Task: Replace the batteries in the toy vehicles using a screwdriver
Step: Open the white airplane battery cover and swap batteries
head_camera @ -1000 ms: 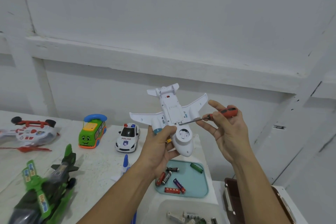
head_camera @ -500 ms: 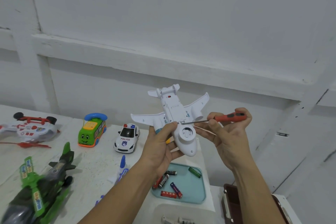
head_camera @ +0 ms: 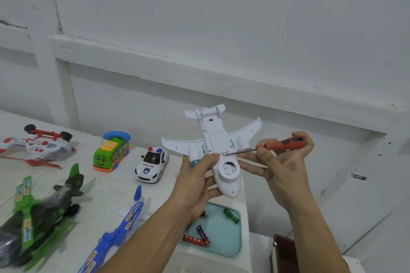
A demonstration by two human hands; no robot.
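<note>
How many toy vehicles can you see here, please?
6: white plane in the left hand; on the table, red-white helicopter, green bus, police car, green helicopter, blue plane.

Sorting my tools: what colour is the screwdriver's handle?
The screwdriver handle is orange-red with dark patches; head view shows it.

Soft, even light is cast; a faint shadow is seen under the ledge (head_camera: 199, 80) above the right hand (head_camera: 284, 175). The green helicopter (head_camera: 42, 217) left of the left hand (head_camera: 195, 184) is blurred, and straight lines are bowed near the edges.
</note>
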